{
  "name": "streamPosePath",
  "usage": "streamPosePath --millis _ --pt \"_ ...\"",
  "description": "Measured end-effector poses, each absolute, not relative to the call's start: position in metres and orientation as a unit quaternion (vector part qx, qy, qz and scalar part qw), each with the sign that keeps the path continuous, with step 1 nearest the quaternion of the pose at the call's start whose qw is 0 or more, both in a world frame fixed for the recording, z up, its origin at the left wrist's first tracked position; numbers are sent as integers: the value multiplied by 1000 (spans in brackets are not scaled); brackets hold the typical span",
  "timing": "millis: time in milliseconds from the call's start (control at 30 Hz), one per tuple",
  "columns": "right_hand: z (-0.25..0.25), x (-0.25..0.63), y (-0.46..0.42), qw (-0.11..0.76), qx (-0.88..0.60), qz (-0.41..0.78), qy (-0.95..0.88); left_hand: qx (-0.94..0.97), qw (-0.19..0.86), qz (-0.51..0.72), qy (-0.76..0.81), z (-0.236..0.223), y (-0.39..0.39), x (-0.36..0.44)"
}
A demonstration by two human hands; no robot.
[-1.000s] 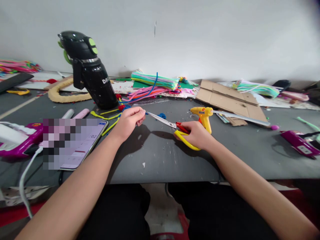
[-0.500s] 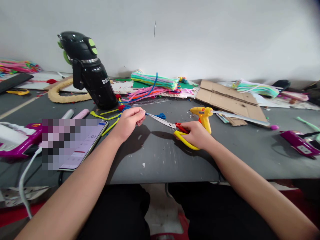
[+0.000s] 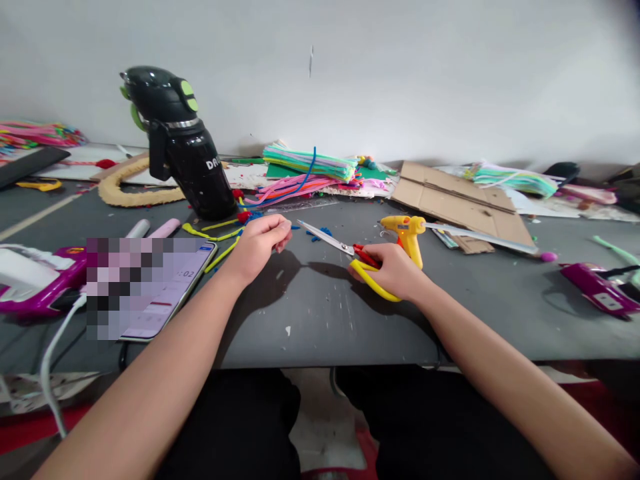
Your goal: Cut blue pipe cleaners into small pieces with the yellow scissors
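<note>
My right hand [image 3: 387, 267] is wrapped round the handles of a pair of scissors [image 3: 330, 241], with red inside and yellow outside on the grips. The blades look nearly together and point left, their tips just short of my left hand [image 3: 265, 241]. My left hand is closed in a pinch; a tiny blue end, seemingly of a blue pipe cleaner [image 3: 295, 227], peeks out by the fingertips, and the rest is hidden. Short blue pieces [image 3: 319, 234] lie on the table behind the blades. Yellow pipe cleaners [image 3: 220, 235] and a red pompom [image 3: 243, 217] are beyond my left wrist.
A yellow glue gun [image 3: 407, 233] lies just behind my right hand. On the left are a black bottle [image 3: 197, 173], a phone [image 3: 170, 293] and a purple power strip [image 3: 45, 287]. Pipe cleaner bundles [image 3: 310, 161] and cardboard [image 3: 460, 200] line the wall.
The scissor tips have drawn slightly back from my left fingers, and the blades have turned a little. More blue pieces show on the table behind them. My left hand has hardly moved.
</note>
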State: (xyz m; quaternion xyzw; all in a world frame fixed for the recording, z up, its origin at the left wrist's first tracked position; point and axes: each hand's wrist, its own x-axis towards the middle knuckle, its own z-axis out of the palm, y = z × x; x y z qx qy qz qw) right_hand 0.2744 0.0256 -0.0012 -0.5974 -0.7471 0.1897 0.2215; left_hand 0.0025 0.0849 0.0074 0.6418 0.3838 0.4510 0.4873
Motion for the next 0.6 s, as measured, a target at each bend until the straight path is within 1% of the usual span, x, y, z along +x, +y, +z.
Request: streamPosePath --millis 200,600 --pt "0 274 26 229 -594 195 -746 639 487 447 393 10 84 4" --pt "-1 275 25 219 -595 188 -750 608 527 454 383 10 83 5"
